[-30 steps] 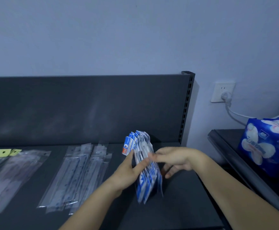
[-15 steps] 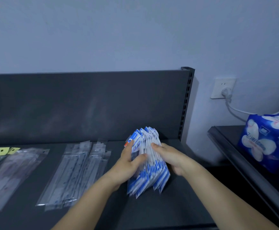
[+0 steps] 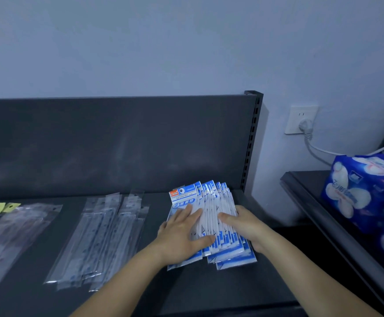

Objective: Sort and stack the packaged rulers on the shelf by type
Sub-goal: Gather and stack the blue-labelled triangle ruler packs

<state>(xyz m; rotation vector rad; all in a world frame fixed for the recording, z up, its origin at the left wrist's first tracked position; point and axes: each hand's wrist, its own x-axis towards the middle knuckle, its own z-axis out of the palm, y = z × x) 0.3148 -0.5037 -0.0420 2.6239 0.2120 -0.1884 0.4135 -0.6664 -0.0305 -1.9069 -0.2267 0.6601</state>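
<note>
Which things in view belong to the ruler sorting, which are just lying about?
Job: blue-and-white ruler packs under left hand and right hand; clear ruler packs; yellow-tagged packs; shelf.
Lying about: tissue pack; wall socket; white cable.

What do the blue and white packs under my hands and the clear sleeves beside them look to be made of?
Blue and white packs: probably glossy printed plastic film or card; their lower edges catch the light. Clear sleeves: thin transparent plastic film, shiny, see-through, with bright glints along the edges.
</note>
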